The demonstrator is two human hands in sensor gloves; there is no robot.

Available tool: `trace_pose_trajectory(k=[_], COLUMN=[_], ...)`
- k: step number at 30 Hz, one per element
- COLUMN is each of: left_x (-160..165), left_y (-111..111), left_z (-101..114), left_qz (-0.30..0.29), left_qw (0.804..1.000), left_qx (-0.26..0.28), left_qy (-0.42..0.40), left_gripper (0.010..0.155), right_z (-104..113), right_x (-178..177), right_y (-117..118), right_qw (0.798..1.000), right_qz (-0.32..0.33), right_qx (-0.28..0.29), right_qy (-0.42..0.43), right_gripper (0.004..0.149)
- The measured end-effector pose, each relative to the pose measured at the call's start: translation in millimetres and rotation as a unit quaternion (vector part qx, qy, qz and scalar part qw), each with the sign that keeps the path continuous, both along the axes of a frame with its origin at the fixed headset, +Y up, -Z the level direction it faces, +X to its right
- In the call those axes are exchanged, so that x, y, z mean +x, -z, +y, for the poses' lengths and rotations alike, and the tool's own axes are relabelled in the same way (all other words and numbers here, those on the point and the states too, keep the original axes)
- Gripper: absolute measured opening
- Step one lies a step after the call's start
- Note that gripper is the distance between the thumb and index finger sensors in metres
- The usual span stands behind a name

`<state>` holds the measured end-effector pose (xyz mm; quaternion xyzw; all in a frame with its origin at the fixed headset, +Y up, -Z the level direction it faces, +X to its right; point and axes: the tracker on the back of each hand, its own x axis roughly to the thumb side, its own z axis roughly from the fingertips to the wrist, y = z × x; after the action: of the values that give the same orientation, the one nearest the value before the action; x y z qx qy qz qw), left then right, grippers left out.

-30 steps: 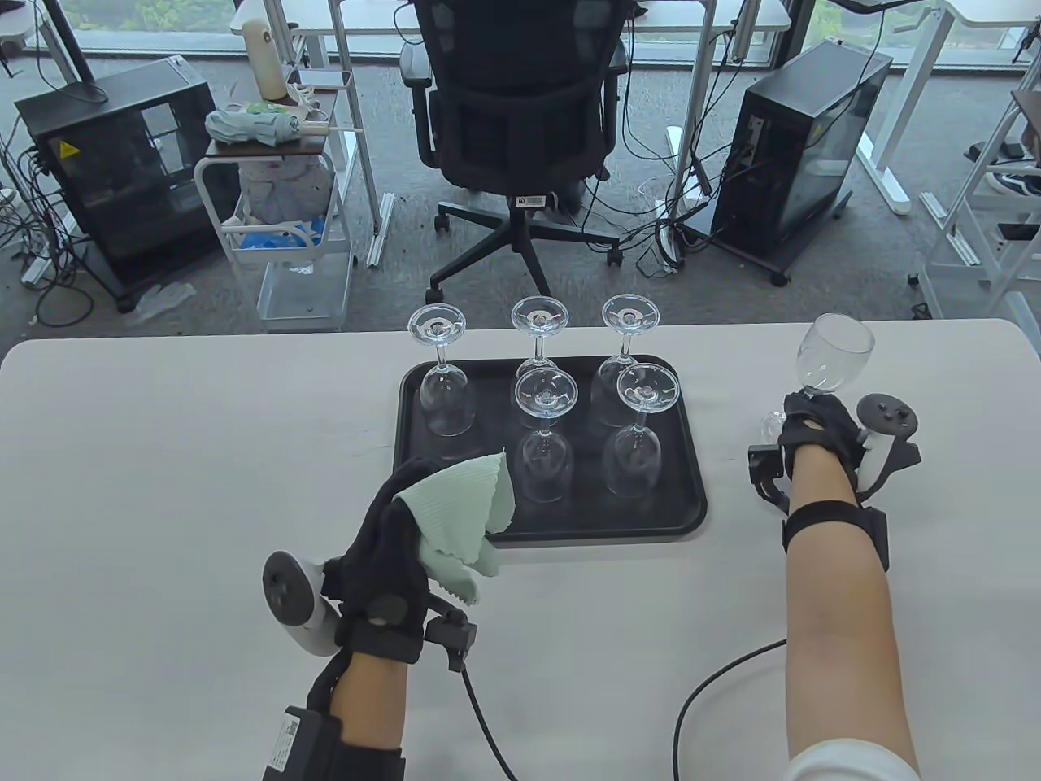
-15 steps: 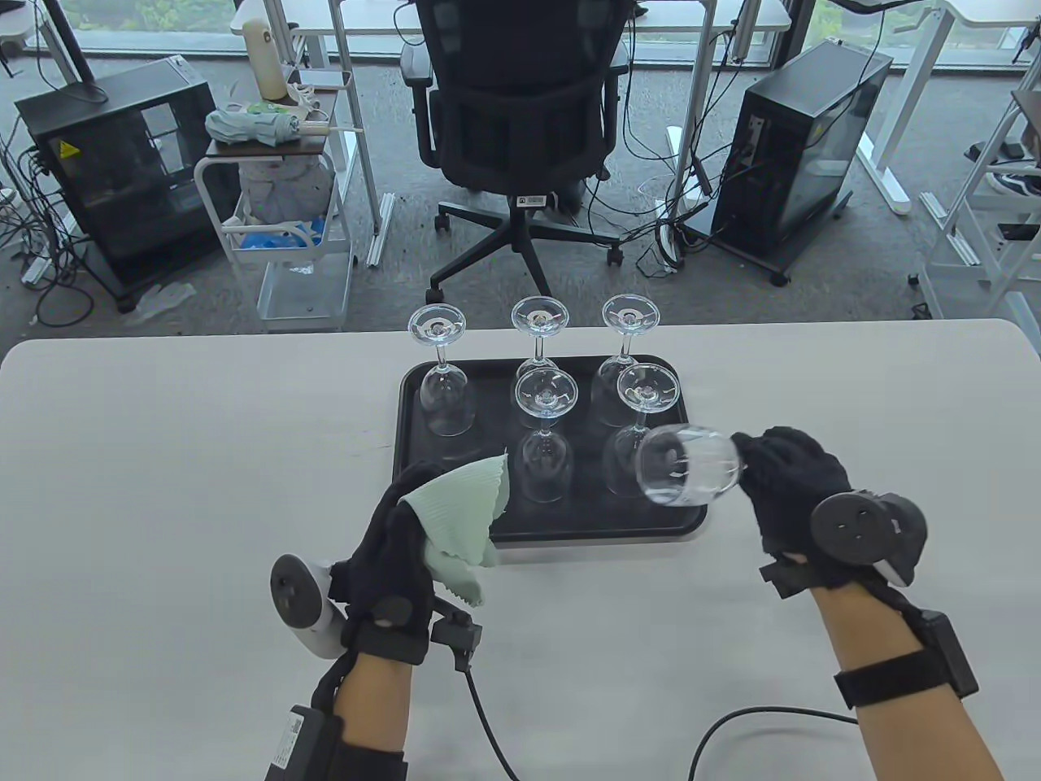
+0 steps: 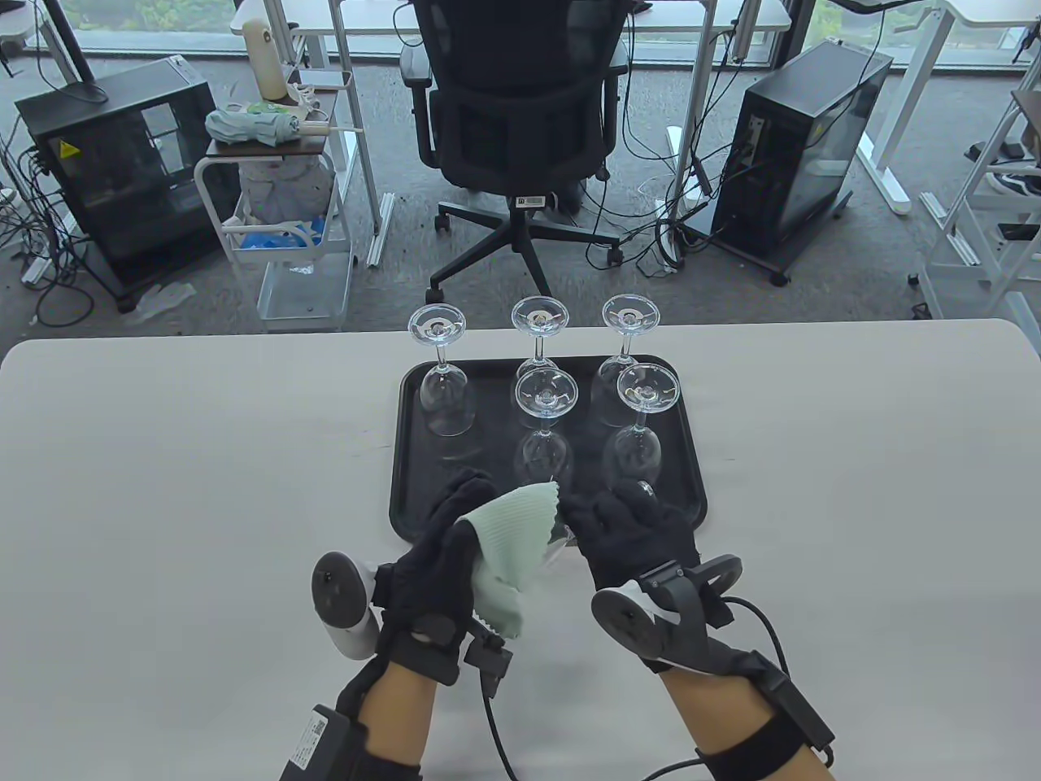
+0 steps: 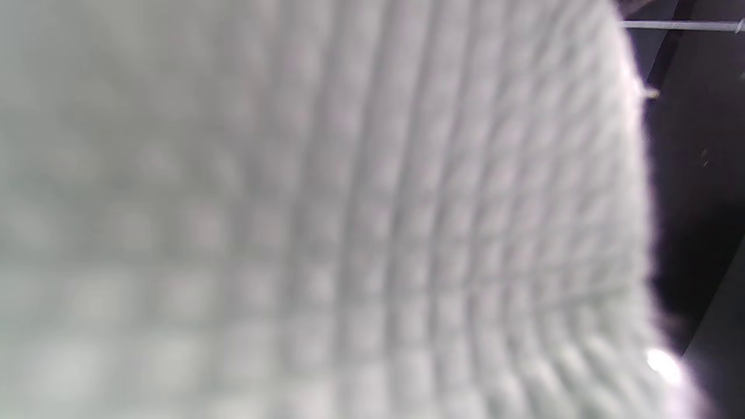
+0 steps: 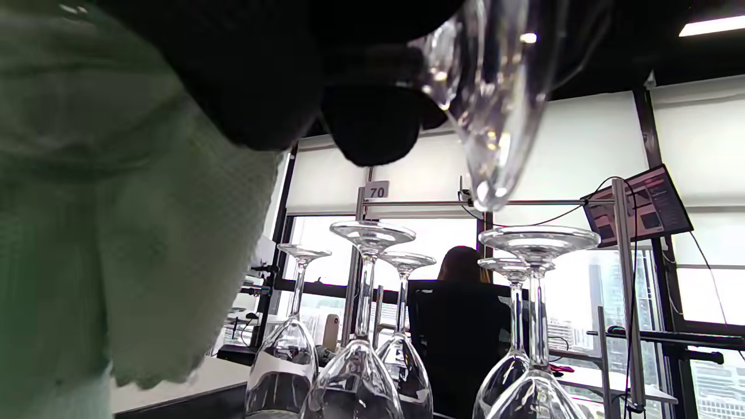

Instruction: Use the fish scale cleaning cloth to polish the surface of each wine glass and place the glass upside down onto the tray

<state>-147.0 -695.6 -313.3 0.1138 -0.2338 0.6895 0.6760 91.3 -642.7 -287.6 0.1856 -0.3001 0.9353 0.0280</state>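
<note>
A black tray [image 3: 491, 411] carries several clear wine glasses [image 3: 446, 389] standing upside down. Just in front of its near edge my two hands meet. My left hand [image 3: 468, 508] grips the pale green cleaning cloth [image 3: 511, 543] and holds it against a wine glass [image 3: 556, 549]. My right hand [image 3: 606, 521] grips that glass, and the cloth and gloves hide most of it. In the right wrist view the glass [image 5: 495, 87] hangs beside my gloved fingers [image 5: 279, 75], with the cloth [image 5: 116, 233] on the left. The cloth [image 4: 326, 221] fills the left wrist view.
The white table [image 3: 163, 488] spreads out on both sides of the tray. A black office chair [image 3: 520, 122] stands beyond the table's far edge. A cable [image 3: 760, 622] runs from my right wrist across the table in front of me.
My right hand swung the glass from upright at the table's right side, tipped it sideways and carried it left to the cloth. My left hand shifted right and forward to meet it.
</note>
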Motion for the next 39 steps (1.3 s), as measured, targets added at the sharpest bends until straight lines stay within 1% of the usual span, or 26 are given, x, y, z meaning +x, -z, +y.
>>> trace_pose_trajectory(k=[1,4,7,10,11,12,13,14,15,16,17,19,21,23,24,25,26,28,29,30,32,33,35,36,37,39], left_x=[-1,2,2,-6,-8,-12,-13,-14,-14,-13,-12,-9,-5,-3,-2,-1,-1,-2,-3,-5,-6,-7,-6,-5,-4,-2], left_y=[1,2,2,3,3,3,3,4,4,3,4,3,1,0,-2,-3,-5,-2,-1,1,3,4,4,3,2,-1], left_z=[-1,-4,-6,-4,-3,-2,-1,-2,-1,0,1,3,4,6,7,8,8,7,6,4,1,-1,-3,-2,0,1], left_qz=[0.019,0.003,0.042,0.059,0.062,0.066,0.063,0.05,0.041,0.033,0.026,-0.008,0.009,0.002,0.003,0.007,0.031,0.04,0.03,0.019,0.022,0.005,-0.007,-0.008,0.002,0.008], left_qw=[1.0,0.999,0.998,0.998,0.998,0.998,0.998,0.999,0.999,0.999,0.999,1.0,1.0,1.0,0.999,0.998,0.996,0.995,0.996,0.997,0.998,0.999,0.999,0.999,0.999,0.998], left_qx=[0.003,-0.022,-0.021,-0.02,-0.019,-0.016,-0.018,-0.017,-0.019,-0.022,-0.019,-0.007,0.003,0.02,0.025,0.047,0.065,0.071,0.064,0.052,0.01,-0.001,-0.016,-0.01,0.0,0.035], left_qy=[0.008,0.031,0.041,0.025,0.024,0.017,0.01,-0.005,-0.014,-0.018,-0.013,0.008,0.007,0.02,0.022,0.034,0.043,0.055,0.057,0.049,0.051,0.05,0.035,0.032,0.045,0.05], left_gripper=[0.059,0.064,0.057,0.054,0.054,0.053,0.053,0.053,0.053,0.053,0.054,0.054,0.055,0.056,0.059,0.061,0.061,0.06,0.06,0.059,0.059,0.059,0.059,0.059,0.059,0.06], right_z=[-1,-7,-13,-21,-22,-26,-29,-36,-42,-47,-50,-55,-56,-54,-53,-52,-52,-53,-53,-51,-47,-45,-44,-45,-48,-54], right_x=[2,10,19,44,52,64,70,79,86,87,87,84,84,85,85,86,85,85,84,85,83,84,85,85,84,85], right_y=[-2,-5,-5,-5,-2,4,8,14,19,24,27,29,30,32,32,33,33,33,33,32,29,27,25,26,28,34], right_qw=[1.0,0.998,0.996,0.98,0.974,0.961,0.955,0.944,0.926,0.904,0.892,0.869,0.856,0.838,0.839,0.836,0.816,0.796,0.806,0.849,0.915,0.939,0.94,0.932,0.916,0.867], right_qz=[0.006,0.021,0.055,0.14,0.161,0.182,0.177,0.168,0.189,0.228,0.24,0.266,0.258,0.275,0.265,0.246,0.226,0.23,0.24,0.235,0.235,0.226,0.24,0.241,0.249,0.244], right_qx=[0.015,0.053,0.066,0.104,0.092,0.065,0.045,-0.006,-0.051,-0.075,-0.092,-0.124,-0.11,-0.14,-0.147,-0.166,-0.225,-0.275,-0.259,-0.21,-0.106,-0.044,0.002,-0.009,-0.035,-0.135], right_qy=[-0.003,0.0,0.012,0.099,0.13,0.2,0.234,0.286,0.323,0.354,0.372,0.398,0.434,0.45,0.453,0.461,0.481,0.488,0.474,0.424,0.312,0.255,0.243,0.271,0.312,0.413], right_gripper=[0.048,0.048,0.052,0.054,0.056,0.06,0.065,0.074,0.081,0.085,0.088,0.089,0.084,0.081,0.078,0.079,0.077,0.078,0.081,0.083,0.087,0.089,0.089,0.085,0.081,0.073])
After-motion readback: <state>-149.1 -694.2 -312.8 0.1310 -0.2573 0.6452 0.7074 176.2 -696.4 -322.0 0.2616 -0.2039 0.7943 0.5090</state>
